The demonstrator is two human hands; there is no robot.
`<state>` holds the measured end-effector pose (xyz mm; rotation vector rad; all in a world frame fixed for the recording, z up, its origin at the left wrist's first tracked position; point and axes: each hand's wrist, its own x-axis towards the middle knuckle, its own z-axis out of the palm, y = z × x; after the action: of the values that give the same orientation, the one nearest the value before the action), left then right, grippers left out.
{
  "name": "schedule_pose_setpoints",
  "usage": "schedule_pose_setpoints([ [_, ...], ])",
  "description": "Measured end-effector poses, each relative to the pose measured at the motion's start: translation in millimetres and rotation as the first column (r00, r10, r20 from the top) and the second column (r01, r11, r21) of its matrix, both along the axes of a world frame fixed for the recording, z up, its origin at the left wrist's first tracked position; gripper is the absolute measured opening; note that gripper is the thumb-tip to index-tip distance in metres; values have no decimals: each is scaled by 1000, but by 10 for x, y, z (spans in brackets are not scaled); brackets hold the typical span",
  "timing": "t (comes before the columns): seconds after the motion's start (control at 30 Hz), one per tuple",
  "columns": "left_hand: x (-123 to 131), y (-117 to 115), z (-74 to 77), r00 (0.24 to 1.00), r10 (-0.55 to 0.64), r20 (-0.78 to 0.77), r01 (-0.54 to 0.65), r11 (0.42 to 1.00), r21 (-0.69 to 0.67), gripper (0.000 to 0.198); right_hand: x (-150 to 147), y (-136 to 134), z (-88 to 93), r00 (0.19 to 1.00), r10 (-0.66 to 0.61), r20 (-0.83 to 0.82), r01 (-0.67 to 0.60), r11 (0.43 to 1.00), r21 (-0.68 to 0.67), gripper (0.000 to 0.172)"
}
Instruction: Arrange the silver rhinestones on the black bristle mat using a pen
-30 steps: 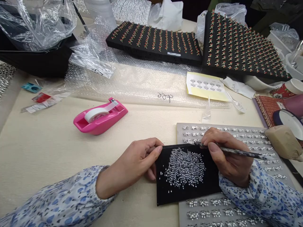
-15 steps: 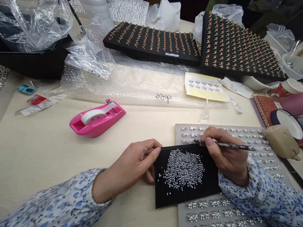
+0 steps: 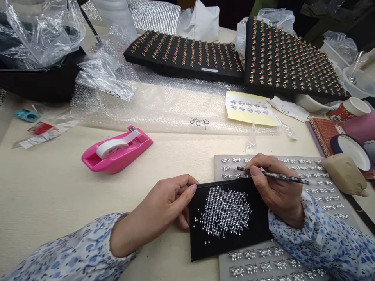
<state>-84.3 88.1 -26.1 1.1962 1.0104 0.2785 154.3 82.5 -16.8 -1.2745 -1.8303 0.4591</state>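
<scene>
My left hand (image 3: 168, 207) grips the upper left corner of a flat black tray (image 3: 259, 222), thumb on top and fingers beneath. Many tiny shiny rhinestones (image 3: 227, 210) lie clustered on it, a few strays at its left side. Between thumb and fingers my right hand (image 3: 275, 187) pinches a thin, dark, speckled pen-like tool (image 3: 288, 177). Its tip points left, over the upper rows of a grey foam board (image 3: 224, 234). Rows of small silver jewellery pieces (image 3: 265, 251) sit in that board. The black tray overlaps the board and hides its middle rows.
A pink tape dispenser (image 3: 117, 150) stands left of centre. Behind lie bubble wrap (image 3: 164, 109), a label sheet (image 3: 252, 109) and two black foam boards (image 3: 183, 52) with red-and-gold pieces. At right are a beige lump (image 3: 344, 173), a paper cup (image 3: 348, 109) and a tape roll (image 3: 351, 152).
The tool's tip has risen slightly, from near the tray's top edge to a higher row on the grey board. The whole view has shifted a little; my left hand keeps its grip.
</scene>
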Motion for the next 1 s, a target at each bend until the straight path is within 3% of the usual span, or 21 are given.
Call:
schedule_pose_setpoints([
  [1.0, -3, 4, 16, 1000, 12, 12, -12, 1000, -16, 28, 1, -3, -11, 1000, -18, 1, 18, 1000, -18, 8],
])
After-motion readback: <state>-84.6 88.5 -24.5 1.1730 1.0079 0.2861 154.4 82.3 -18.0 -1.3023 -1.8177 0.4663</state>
